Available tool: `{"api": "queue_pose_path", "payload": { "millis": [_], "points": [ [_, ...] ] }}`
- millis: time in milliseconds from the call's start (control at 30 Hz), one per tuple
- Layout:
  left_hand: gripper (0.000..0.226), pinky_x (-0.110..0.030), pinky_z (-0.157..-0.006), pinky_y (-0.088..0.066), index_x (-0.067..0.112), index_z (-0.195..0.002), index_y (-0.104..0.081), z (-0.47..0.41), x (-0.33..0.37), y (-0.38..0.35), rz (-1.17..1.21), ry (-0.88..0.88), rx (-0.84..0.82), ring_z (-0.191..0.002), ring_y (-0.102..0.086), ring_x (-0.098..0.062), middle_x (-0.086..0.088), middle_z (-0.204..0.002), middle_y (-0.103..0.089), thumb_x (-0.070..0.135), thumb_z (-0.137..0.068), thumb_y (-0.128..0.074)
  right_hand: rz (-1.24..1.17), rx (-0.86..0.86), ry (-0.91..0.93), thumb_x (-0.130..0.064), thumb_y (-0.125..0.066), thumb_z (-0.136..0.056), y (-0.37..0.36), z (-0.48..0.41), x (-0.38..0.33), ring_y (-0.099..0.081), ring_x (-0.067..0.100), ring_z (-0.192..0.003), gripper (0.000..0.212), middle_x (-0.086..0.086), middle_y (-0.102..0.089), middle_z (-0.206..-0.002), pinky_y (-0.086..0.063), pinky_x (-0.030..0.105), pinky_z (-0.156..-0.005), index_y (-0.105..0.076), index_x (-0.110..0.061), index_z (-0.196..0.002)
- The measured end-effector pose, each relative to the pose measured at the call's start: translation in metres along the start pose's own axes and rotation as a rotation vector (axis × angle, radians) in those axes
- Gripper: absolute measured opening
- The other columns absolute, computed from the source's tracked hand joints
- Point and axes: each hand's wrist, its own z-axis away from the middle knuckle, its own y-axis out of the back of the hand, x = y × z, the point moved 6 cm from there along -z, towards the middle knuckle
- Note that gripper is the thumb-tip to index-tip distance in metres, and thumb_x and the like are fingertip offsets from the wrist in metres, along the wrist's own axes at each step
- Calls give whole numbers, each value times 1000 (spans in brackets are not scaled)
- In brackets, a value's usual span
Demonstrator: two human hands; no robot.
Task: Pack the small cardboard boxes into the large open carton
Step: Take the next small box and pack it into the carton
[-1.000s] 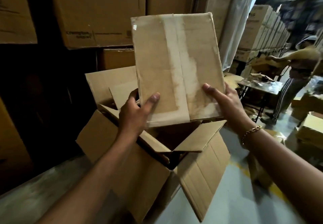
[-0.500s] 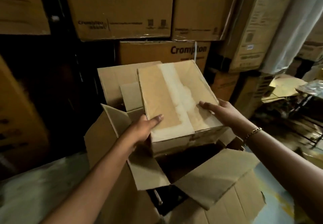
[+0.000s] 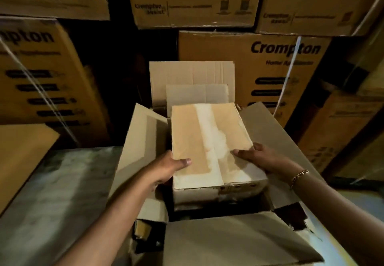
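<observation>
Left hand [image 3: 166, 169], right hand [image 3: 265, 159]: fingers clasp small box [image 3: 207, 139]; box in open carton [image 3: 239, 243] mouth

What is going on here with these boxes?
A person is packing. The left hand and the right hand grip one small cardboard box at its near corners and hold it in the mouth of the large open carton, between its spread flaps. It is not yet released. Printed cartons stand stacked behind.
</observation>
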Motion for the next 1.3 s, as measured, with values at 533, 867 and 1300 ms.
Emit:
{"api": "queue_pose_path", "payload": {
  "millis": [533,867,1300],
  "points": [
    [62,-42,-98,-42,24,-143,-45,-24,-47,-77,-1061,69,-118,-128,-46,-31,-8,-140,-45,52,-89,-58,896,-281,47,-63,-62,-86,-110,-63,38,-61,27,-114,57,13,-66,-125,-44,31,-84,-70,-12,-111],
    [73,-62,-114,-22,25,-154,-24,-73,-60,-94,-1129,179,-61,-146,-6,-48,-15,-165,-1,38,-90,-55,1052,-65,128,-65,-53,-87,-118,-55,54,-27,38,-144,88,13,-25,-160,-31,46,-115,-26,-16,-154],
    [86,-54,-105,-38,9,-147,-32,-69,-52,-92,-1116,104,74,-123,-39,-43,-16,-142,-38,60,-81,-53,1124,197,359,-32,-56,-87,-56,-18,-10,-45,29,-134,65,1,-30,-158,-48,44,-101,-35,-25,-148]
  ]
}}
